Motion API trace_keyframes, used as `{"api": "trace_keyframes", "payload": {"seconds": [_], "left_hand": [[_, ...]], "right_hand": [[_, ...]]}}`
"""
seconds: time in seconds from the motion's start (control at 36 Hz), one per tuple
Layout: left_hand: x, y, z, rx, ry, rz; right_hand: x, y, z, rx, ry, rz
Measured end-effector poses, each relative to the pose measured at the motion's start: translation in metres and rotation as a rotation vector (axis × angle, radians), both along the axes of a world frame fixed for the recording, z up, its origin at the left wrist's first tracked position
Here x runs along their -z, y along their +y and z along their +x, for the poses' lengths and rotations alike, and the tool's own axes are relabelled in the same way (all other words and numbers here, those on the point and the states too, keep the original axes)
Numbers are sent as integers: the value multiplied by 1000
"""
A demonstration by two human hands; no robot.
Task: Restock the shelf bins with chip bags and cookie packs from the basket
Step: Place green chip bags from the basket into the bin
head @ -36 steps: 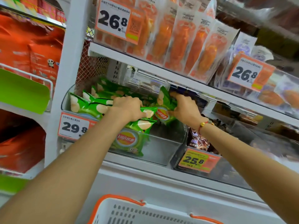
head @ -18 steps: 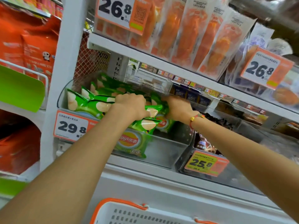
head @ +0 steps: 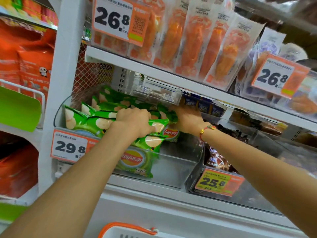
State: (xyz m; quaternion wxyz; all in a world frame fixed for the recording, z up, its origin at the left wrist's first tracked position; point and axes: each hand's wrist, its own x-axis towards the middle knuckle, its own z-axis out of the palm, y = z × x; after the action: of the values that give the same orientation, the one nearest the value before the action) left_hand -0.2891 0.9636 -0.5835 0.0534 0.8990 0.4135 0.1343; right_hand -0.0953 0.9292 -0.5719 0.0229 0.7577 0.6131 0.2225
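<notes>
Now you are gripping green chip bags [head: 154, 125] with left hand [head: 135, 120], right hand [head: 187, 120] curling around bag in clear bin [head: 173, 169]. Light, puffy, slippery, crushable; probably pinching crimped edges works best.

chip bags [head: 103, 121]: glossy green film, crinkled | bin [head: 173, 167]: clear smooth plastic | shelf [head: 154, 73]: matt white, probably painted metal | price tag [head: 68, 146]: paper | basket [head: 127, 228]: white plastic, orange rim
</notes>
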Motion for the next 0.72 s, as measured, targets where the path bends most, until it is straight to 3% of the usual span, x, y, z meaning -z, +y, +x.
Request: {"api": "trace_keyframes", "payload": {"seconds": [0.08, 0.25, 0.47, 0.72], "left_hand": [[-1, -1, 0, -1, 2, 12], [-1, 0, 3, 6, 27, 25], [-1, -2, 0, 18, 58, 70], [-9, -51, -12, 50, -322, 201]], "right_hand": [[4, 3, -3, 52, -123, 1], [6, 24, -8, 167, -112, -137], [1, -5, -7, 103, 44, -251], [-3, -128, -31, -198, 300, 95]]}}
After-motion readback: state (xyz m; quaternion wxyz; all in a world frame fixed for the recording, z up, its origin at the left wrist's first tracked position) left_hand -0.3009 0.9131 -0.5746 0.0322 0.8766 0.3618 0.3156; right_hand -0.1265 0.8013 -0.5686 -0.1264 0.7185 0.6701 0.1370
